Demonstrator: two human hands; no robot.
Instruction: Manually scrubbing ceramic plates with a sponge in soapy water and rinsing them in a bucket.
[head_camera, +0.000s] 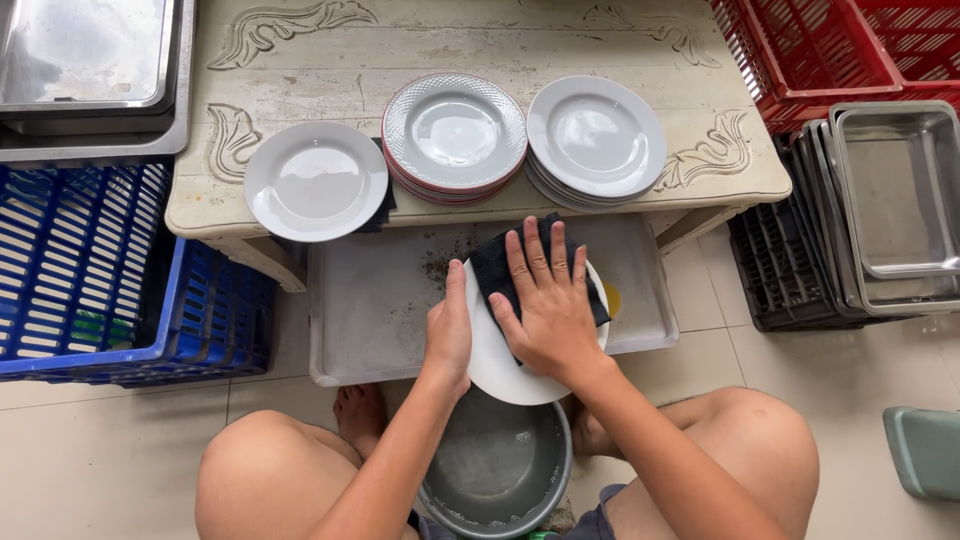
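Two bare hands work one white plate (500, 365) over a grey metal basin (497, 468), seen from above btwn the person's knees. Left hand (449, 330) grips the plate's left rim, thumb on the upper face, other fingers hidden underneath. Right hand (545, 305) lies flat on a black cloth (492, 268), fingers (533, 255) spread wide and straight, palm pressing the cloth against the plate's face; nothing is pinched or curled around. Plate sits tilted, its lower edge over the basin, its upper edge over a shallow pale tray (370, 310) speckled w/ dark residue. A bit of yellow (612, 298) shows past the plate's right rim; can't tell what it is.

Beyond the tray, a worn white carved surface (300, 50) carries a single white plate (315, 180) at left, a stack of red-edged patterned plates (454, 135) at centre and a stack of plain white plates (597, 138) at right. Blue crate (90, 280) stands at left w/ steel trays (90, 70) above it; red crate (810, 50), black crate (780, 270) and nested steel pans (895, 200) at right, on a tiled floor (120, 450).
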